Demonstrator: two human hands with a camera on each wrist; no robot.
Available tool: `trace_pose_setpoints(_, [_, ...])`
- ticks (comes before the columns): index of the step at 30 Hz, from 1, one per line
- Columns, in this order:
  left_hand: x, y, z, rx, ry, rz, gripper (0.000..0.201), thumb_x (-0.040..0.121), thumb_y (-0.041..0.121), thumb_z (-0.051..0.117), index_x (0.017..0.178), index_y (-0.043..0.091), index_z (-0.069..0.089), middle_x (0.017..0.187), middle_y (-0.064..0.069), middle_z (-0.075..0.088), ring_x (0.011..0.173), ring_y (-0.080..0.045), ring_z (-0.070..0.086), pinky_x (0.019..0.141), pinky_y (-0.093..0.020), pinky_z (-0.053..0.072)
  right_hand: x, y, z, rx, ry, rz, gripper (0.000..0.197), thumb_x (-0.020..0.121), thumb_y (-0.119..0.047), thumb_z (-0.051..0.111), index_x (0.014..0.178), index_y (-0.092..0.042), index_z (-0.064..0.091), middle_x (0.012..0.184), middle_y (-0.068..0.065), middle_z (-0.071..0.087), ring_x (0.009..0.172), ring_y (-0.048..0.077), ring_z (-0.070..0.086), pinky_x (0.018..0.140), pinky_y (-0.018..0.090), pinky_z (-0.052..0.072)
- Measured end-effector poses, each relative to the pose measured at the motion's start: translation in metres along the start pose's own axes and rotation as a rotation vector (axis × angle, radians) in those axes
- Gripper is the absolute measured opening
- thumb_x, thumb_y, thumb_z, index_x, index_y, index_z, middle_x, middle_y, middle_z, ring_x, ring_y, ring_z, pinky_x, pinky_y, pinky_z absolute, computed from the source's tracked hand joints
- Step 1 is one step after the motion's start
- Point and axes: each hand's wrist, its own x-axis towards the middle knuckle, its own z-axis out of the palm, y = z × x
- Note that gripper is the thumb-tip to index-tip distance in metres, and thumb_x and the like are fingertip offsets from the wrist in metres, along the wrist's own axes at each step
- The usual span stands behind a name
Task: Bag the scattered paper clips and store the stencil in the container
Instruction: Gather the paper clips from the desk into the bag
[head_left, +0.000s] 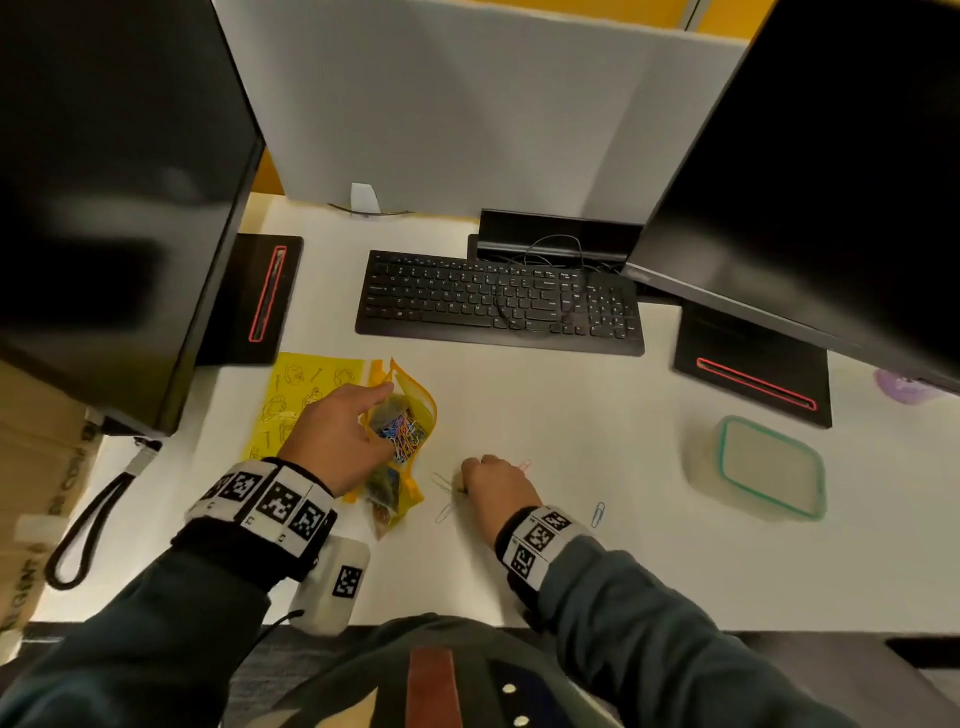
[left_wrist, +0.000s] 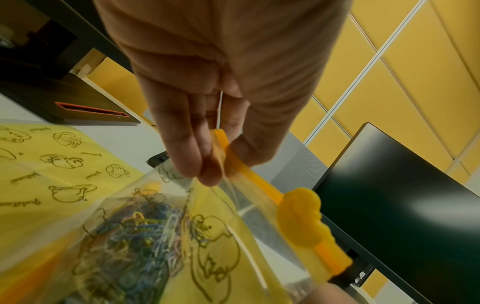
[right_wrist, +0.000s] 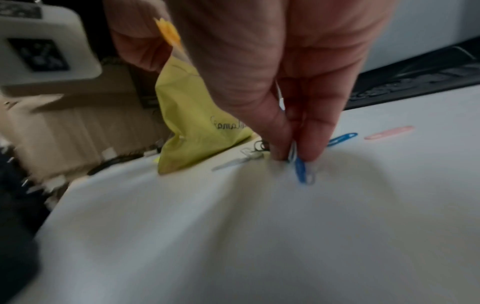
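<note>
A: Right wrist view: fingertips (right_wrist: 281, 142) of the right hand (head_left: 496, 488) pinch a blue paper clip (right_wrist: 300, 169) off the white desk (right_wrist: 233, 236).
B: Could slip! Left hand (head_left: 332, 436) pinches the zip bag (head_left: 402, 423) mouth; sagging means spills. Yellow stencil (head_left: 296, 395) lies beside it, lidded container (head_left: 769, 467) well right.

Office workstation. A white desk (head_left: 597, 415) carries a black keyboard (head_left: 498, 301) between two dark monitors (head_left: 104, 182), backed by a grey partition panel (head_left: 467, 104) and yellow wall panels (left_wrist: 415, 72).
</note>
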Motion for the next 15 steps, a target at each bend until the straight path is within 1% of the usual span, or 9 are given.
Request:
trace_pose_setpoints(2, [-0.001, 0.0, 0.0, -0.001, 0.002, -0.001, 0.06, 0.071, 0.005, 0.067, 0.126, 0.022, 0.051, 0.131, -0.006, 0.051, 0.06, -0.016, 0.054, 0.076, -0.024, 0.044, 0.004, -0.002, -0.005, 0.095, 0.0, 0.088, 0.022, 0.086, 0.0, 0.042, 0.101, 0.001, 0.058, 0.107, 0.02, 0.061, 0.1, 0.035, 0.059, 0.083, 0.036, 0.048])
trace_pose_setpoints(4, [-0.001, -0.001, -0.001, 0.002, 0.001, 0.001, 0.06, 0.071, 0.006, 0.067, 0.126, 0.023, 0.051, 0.131, -0.006, 0.051, 0.059, -0.015, 0.053, 0.076, -0.024, 0.044, 0.009, 0.0, -0.011, 0.183, -0.006, 0.144, 0.023, 0.084, 0.0, 0.045, 0.098, -0.001, 0.063, 0.107, 0.018, 0.065, 0.101, 0.033, 0.059, 0.085, 0.034, 0.048])
trace_pose_setpoints(6, [-0.001, 0.0, -0.002, -0.001, -0.002, 0.003, 0.06, 0.071, 0.006, 0.067, 0.126, 0.022, 0.05, 0.13, -0.006, 0.051, 0.061, -0.016, 0.053, 0.077, -0.026, 0.046, 0.01, 0.006, -0.016, 0.3, 0.009, 0.196, 0.021, 0.08, 0.001, 0.051, 0.09, -0.003, 0.069, 0.1, 0.012, 0.068, 0.096, 0.028, 0.061, 0.084, 0.03, 0.05])
trace_pose_setpoints(8, [-0.002, 0.0, -0.003, -0.009, -0.003, 0.0, 0.06, 0.071, 0.006, 0.067, 0.127, 0.022, 0.05, 0.129, -0.007, 0.052, 0.063, -0.017, 0.053, 0.077, -0.027, 0.046, 0.01, 0.011, -0.027, 0.469, 0.061, 0.267, 0.017, 0.078, 0.001, 0.056, 0.076, -0.008, 0.07, 0.08, 0.004, 0.066, 0.079, 0.021, 0.061, 0.075, 0.026, 0.05])
trace_pose_setpoints(10, [-0.002, -0.001, -0.004, -0.017, -0.007, -0.007, 0.061, 0.071, 0.005, 0.067, 0.127, 0.021, 0.049, 0.129, -0.008, 0.052, 0.064, -0.018, 0.053, 0.077, -0.027, 0.047, 0.007, 0.011, -0.051, 0.745, 0.151, 0.308, 0.021, 0.076, 0.005, 0.06, 0.064, -0.011, 0.066, 0.066, 0.003, 0.062, 0.059, 0.015, 0.058, 0.064, 0.025, 0.055])
trace_pose_setpoints(11, [-0.003, -0.001, -0.004, -0.018, -0.009, -0.009, 0.061, 0.072, 0.005, 0.067, 0.127, 0.021, 0.049, 0.129, -0.007, 0.051, 0.065, -0.018, 0.053, 0.078, -0.027, 0.047, 0.007, 0.007, -0.066, 0.876, 0.192, 0.278, 0.024, 0.075, 0.009, 0.062, 0.062, -0.011, 0.064, 0.062, 0.004, 0.062, 0.05, 0.012, 0.057, 0.058, 0.023, 0.055])
trace_pose_setpoints(12, [-0.002, -0.001, -0.004, -0.019, -0.01, -0.011, 0.061, 0.072, 0.005, 0.066, 0.128, 0.021, 0.049, 0.13, -0.007, 0.051, 0.067, -0.018, 0.054, 0.079, -0.028, 0.047, 0.008, 0.002, -0.081, 0.964, 0.222, 0.218, 0.025, 0.074, 0.011, 0.064, 0.062, -0.011, 0.064, 0.061, 0.006, 0.062, 0.045, 0.011, 0.056, 0.054, 0.022, 0.055])
trace_pose_setpoints(13, [-0.002, -0.001, -0.003, -0.019, -0.012, -0.012, 0.061, 0.071, 0.005, 0.066, 0.128, 0.021, 0.049, 0.131, -0.006, 0.051, 0.07, -0.02, 0.056, 0.081, -0.028, 0.048, 0.012, -0.006, -0.094, 0.991, 0.237, 0.152, 0.025, 0.072, 0.012, 0.066, 0.062, -0.011, 0.063, 0.061, 0.006, 0.063, 0.044, 0.011, 0.056, 0.053, 0.022, 0.055])
trace_pose_setpoints(15, [-0.001, 0.001, -0.003, -0.007, -0.015, -0.016, 0.062, 0.071, 0.005, 0.066, 0.128, 0.021, 0.048, 0.131, -0.006, 0.051, 0.086, -0.027, 0.06, 0.086, -0.031, 0.049, 0.021, -0.025, -0.108, 0.944, 0.237, 0.044, 0.026, 0.071, 0.011, 0.068, 0.063, -0.013, 0.063, 0.06, 0.007, 0.062, 0.046, 0.014, 0.057, 0.057, 0.027, 0.056])
